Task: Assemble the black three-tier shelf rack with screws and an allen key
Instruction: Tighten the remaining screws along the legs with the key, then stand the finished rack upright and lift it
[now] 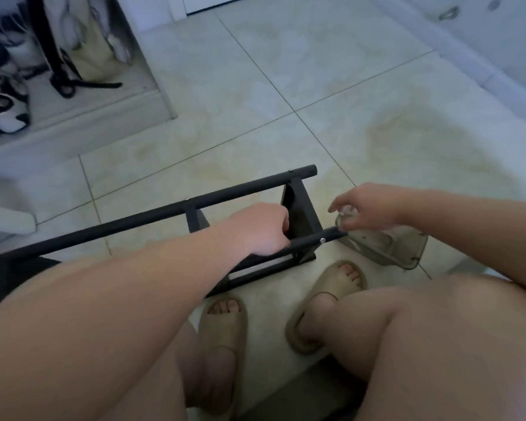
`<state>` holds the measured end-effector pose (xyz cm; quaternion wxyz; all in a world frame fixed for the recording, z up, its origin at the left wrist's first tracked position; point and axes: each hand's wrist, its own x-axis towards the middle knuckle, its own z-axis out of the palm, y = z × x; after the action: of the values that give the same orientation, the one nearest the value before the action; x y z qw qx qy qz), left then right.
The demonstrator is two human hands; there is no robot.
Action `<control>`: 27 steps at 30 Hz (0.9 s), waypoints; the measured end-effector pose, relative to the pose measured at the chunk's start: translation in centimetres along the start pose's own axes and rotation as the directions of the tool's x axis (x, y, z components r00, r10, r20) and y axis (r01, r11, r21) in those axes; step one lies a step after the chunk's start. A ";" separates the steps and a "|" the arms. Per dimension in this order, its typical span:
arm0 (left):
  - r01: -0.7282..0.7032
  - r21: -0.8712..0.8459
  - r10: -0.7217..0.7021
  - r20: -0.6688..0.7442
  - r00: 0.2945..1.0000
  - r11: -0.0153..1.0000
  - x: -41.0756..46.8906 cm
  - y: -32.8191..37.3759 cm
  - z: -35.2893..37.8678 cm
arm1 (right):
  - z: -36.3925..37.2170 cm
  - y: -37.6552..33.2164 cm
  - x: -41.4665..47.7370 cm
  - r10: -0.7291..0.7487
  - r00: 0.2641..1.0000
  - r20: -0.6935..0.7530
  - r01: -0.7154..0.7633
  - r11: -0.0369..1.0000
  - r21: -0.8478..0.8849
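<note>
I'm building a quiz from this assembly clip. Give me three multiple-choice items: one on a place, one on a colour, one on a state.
1. Where is the clear plastic container? A. by the rack's right end B. on the lap C. among the shoes
2. The slide sandals are: A. black B. beige C. red
3. The left hand is: A. hanging free B. gripping the rack's near rail C. holding a sandal
Answers: A, it lies just past the rail tip; B, both look beige; B, its fingers curl round the rail.
</note>
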<state>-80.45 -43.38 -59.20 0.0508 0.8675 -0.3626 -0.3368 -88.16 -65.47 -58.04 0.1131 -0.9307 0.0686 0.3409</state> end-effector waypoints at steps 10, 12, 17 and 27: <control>-0.006 0.244 0.037 -0.124 0.992 0.970 -3.0 -2.1 4.2 | 1.5 -3.2 2.8 -0.008 0.989 0.150 0.045 0.967 -0.250; -0.012 0.271 0.054 -0.150 0.987 0.963 -2.8 -2.2 4.2 | 1.4 -2.9 3.0 -0.019 0.990 0.139 0.050 0.974 -0.222; 0.042 0.279 0.023 -0.227 0.974 0.959 -1.9 -2.5 2.3 | 0.0 -2.1 2.9 -0.040 0.999 0.016 0.042 0.991 -0.127; 0.083 0.249 0.021 -0.388 0.921 0.965 -1.4 -4.6 -7.7 | -8.4 -2.9 2.4 0.019 0.870 -0.492 0.106 0.968 0.225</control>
<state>-73.63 -40.29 -54.10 0.0017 0.9216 -0.3726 -0.1088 -80.55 -64.92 -52.84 0.2137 -0.9667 0.1155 0.0800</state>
